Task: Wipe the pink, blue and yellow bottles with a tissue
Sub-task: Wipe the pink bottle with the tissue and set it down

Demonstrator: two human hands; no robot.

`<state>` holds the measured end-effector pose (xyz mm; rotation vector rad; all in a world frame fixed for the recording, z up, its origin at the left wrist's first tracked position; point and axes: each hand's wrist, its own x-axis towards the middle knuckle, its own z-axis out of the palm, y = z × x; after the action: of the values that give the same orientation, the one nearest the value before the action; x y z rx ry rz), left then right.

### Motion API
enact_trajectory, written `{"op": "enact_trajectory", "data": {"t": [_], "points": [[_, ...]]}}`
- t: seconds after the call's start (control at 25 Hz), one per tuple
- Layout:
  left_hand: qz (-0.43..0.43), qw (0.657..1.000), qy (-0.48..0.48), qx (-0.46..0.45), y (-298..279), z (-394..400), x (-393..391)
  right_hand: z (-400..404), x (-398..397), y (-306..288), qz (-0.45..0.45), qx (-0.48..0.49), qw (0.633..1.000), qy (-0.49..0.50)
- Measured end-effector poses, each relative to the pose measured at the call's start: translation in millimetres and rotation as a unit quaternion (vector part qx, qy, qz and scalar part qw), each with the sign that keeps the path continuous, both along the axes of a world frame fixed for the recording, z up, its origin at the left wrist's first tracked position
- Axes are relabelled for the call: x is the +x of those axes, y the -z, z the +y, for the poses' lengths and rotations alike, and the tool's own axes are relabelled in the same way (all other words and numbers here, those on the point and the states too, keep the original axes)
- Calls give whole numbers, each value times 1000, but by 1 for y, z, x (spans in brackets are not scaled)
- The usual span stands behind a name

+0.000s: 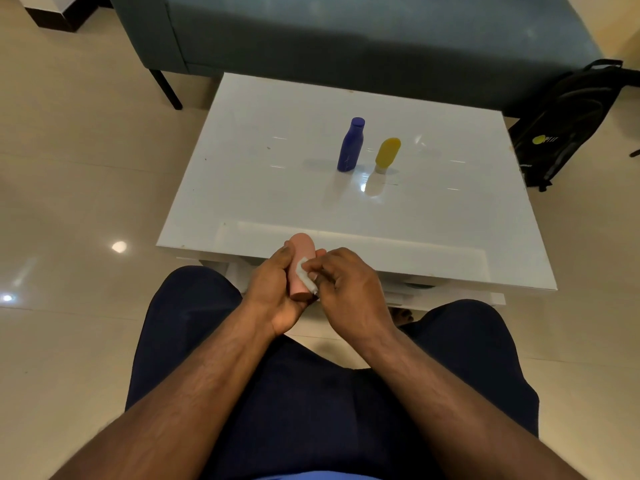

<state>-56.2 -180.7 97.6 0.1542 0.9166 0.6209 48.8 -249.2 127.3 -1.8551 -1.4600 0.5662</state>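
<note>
Three bottles need a wipe, and the pink bottle is the one being done. It is off the counter, held in the air over the person's lap, just at the counter's near edge. The left hand curls round it from the side and grips it. The right hand pinches a small white tissue and presses it on the bottle's side. The fingers of that hand are bent close on the tissue, not spread wide.

To do this step well, the left hand should hold firm but turn the bottle a bit at a time, so every side gets a rub. The tissue looks small, so it may slip or bunch up; a flat fold under the fingers should help. The rounded top and the far end need a rub too.

The blue bottle and the yellow bottle stand upright near the middle of the counter, close beside each other but not touching. They look like they are next. A dark sofa sits behind the counter, and a black bag leans on the floor to the right.
</note>
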Motion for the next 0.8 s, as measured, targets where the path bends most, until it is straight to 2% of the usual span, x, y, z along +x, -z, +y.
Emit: {"op": "enact_trajectory", "data": {"t": [0.08,0.28,0.48,0.68,0.8], "points": [[0,1000,-1,-7,-1,0,0,6,0,-2,13,-13,999,27],[-21,999,-23,-34,-4,3,-4,-13,-18,-5,29,-16,999,-29],[-21,999,11,-26,-10,-2,0,16,-1,-2,-21,22,999,29],[-43,998,-8,-43,-10,1,-5,-10,-19,-3,28,33,999,-20],[-18,999,37,-8,-10,-2,-2,15,0,-6,9,33,999,32]]}}
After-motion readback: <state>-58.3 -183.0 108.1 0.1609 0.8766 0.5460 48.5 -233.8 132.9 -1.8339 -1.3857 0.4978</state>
